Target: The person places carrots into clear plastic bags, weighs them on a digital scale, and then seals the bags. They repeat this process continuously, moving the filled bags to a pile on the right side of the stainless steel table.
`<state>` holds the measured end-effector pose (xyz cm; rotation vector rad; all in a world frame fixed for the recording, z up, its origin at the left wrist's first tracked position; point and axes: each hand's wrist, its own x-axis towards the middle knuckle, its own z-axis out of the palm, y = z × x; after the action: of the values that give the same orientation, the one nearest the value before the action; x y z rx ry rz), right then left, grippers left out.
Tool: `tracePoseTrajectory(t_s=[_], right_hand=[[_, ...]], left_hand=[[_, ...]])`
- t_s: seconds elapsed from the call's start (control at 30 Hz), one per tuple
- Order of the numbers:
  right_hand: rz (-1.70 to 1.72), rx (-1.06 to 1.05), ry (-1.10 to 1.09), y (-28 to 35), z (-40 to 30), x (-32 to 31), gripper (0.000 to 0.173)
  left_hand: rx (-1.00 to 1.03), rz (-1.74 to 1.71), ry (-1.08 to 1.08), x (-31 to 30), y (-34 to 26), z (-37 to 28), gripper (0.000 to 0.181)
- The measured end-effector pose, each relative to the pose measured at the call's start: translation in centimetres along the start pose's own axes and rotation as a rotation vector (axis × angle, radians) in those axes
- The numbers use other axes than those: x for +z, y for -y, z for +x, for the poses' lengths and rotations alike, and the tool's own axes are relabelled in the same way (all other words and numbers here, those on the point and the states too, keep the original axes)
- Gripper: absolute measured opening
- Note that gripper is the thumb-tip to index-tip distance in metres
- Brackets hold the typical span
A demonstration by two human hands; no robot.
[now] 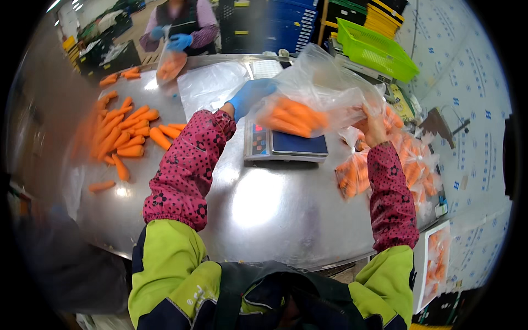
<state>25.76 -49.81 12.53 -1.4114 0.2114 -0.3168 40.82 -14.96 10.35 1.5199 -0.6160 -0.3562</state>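
Note:
A clear plastic bag with several carrots [295, 117] hangs tilted over the digital scale [300, 143], blurred by motion. Whether its underside touches the blue weighing plate I cannot tell. My left hand [251, 97], in a blue glove, grips the bag's left edge; its fingertips are partly hidden by the film. On the other side, my bare right hand [374, 128] has hold of the loose plastic at the bag's right. Tied bags of carrots [354, 175] lie just below and beyond that hand. Red digits glow on the scale's panel.
Loose carrots [119, 132] are heaped on the metal table [264, 231] at left. Flat plastic bags [212, 84] lie behind the scale. Across the table a person in blue gloves [180, 42] holds another carrot bag [171, 66]. A green basket [375, 49] stands back right; a white box [431, 264] sits lower right.

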Motion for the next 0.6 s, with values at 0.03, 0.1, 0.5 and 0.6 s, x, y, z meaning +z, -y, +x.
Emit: tracePoseTrajectory(t_s=[0.03,0.1,0.5,0.6], right_hand=[[-0.012,-0.018,0.000,0.1,-0.1,0.1,0.028],[-0.044,-0.031,0.003,-0.6,-0.4,-1.4,0.032],[-0.371,0.519,-0.239,-14.9,-17.3,-4.2,0.034],[-0.425,0.662,-0.241,-14.0,-22.3,-3.9,0.031]], left_hand=[[0.057,0.033,0.033,-0.2,0.2,-0.5,0.050],[0.121,0.102,-0.062,-0.9,1.4,-2.0,0.063],[-0.025,-0.137,0.416,16.7,11.6,-28.2,0.025],[0.050,-0.247,0.489,19.0,9.4,-30.9,0.023]])
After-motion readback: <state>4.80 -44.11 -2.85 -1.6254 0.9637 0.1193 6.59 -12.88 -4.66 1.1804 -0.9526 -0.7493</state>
